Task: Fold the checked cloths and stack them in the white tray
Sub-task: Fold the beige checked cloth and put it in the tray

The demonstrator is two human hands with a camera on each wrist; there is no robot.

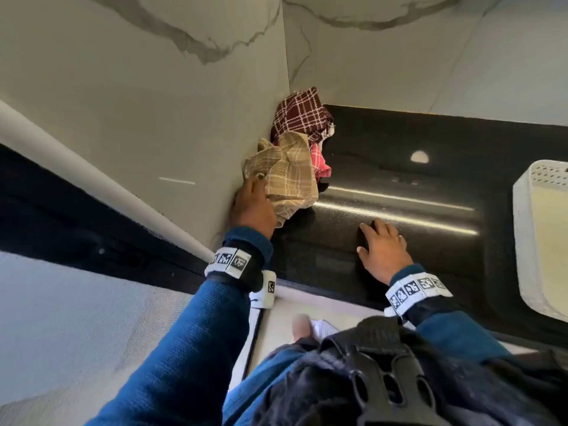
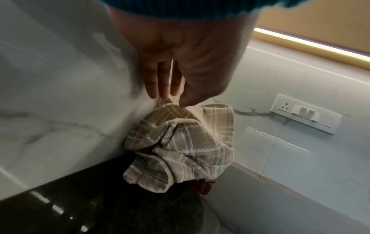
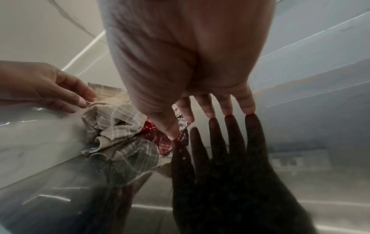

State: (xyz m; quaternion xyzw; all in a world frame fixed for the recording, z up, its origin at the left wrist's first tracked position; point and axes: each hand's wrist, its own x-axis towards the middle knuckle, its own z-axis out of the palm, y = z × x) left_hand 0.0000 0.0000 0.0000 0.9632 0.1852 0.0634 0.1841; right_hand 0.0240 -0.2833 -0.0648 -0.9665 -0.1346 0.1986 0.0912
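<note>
Left hand (image 1: 252,207) pinching a corner of the tan cloth (image 1: 289,176) mid frame, right hand (image 1: 384,250) flat on the black counter (image 1: 415,186), fingers spread wide, white tray (image 1: 528,241) at right edge

White tray (image 1: 522,241) cut off at right edge; pink cloth (image 1: 319,161) mostly hidden under beige cloth (image 1: 292,176).

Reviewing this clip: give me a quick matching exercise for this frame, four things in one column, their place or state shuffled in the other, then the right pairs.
Things:
1. beige checked cloth
2. maroon checked cloth
3. white tray
4. right hand

Places or states:
A. at the right edge of the black counter
B. fingers spread, fingertips on the counter
C. pinched by the left hand
D. crumpled in the back corner against the wall

Pairs: 1-C, 2-D, 3-A, 4-B
</note>
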